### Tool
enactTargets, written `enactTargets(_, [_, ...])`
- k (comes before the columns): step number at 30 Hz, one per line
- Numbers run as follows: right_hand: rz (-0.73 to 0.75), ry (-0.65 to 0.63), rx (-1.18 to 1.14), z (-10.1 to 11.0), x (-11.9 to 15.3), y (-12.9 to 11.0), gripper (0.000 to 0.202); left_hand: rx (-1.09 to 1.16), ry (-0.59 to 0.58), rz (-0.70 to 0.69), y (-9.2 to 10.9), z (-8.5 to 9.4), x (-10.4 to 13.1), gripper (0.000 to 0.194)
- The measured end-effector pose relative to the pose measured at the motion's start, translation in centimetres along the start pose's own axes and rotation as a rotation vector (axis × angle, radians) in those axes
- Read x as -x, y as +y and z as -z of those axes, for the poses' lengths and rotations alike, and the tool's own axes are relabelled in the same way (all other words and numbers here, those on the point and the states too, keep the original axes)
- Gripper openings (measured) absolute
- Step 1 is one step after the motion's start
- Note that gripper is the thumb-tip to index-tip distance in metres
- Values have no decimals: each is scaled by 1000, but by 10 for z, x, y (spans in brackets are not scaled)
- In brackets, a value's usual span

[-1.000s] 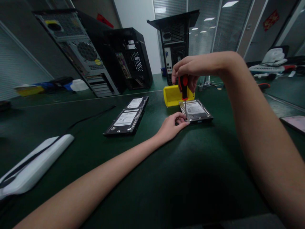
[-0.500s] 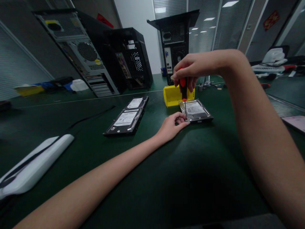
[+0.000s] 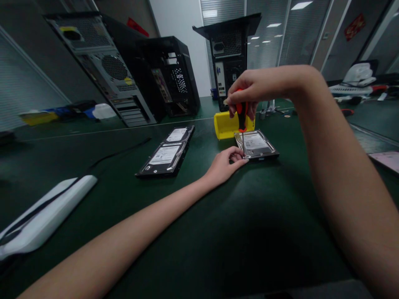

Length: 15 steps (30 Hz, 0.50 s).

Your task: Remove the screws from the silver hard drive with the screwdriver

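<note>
A hard drive (image 3: pixel 257 143) with a white label lies flat on the green table. My right hand (image 3: pixel 245 93) is closed around the red and black handle of a screwdriver (image 3: pixel 241 118), held upright with its tip on the drive's near left corner. My left hand (image 3: pixel 226 164) rests on the table, its thumb and fingertips closed at that same corner beside the screwdriver's tip. Directly behind the drive stands a yellow bin (image 3: pixel 222 126). Further left, two more drives (image 3: pixel 165 154) lie end to end.
Computer cases stand at the back: a large one (image 3: pixel 115 68), an open black one (image 3: pixel 174 77) and another (image 3: pixel 229 54) behind my right hand. A white object with a black strap (image 3: pixel 59 211) lies at left. A pink object (image 3: pixel 386 160) sits at the right edge.
The screwdriver handle has turned a little, and my right hand's fingers have shifted slightly around it. My left hand and the drive have stayed in place.
</note>
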State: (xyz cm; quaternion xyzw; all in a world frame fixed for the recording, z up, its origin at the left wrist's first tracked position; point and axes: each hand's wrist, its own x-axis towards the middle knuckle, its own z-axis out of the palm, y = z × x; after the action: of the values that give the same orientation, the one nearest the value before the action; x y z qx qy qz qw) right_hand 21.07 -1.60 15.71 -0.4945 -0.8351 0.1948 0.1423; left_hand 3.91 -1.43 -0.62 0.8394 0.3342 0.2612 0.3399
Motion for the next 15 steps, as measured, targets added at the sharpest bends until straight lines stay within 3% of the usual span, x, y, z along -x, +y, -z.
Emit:
enactTargets(9, [13, 15, -15, -3, -7, 2, 34, 9, -2, -3, 2, -1, 0, 25])
enactTargets(15, [-67, 8, -112, -3, -4, -4, 50, 7, 2, -9, 1, -1, 0, 27])
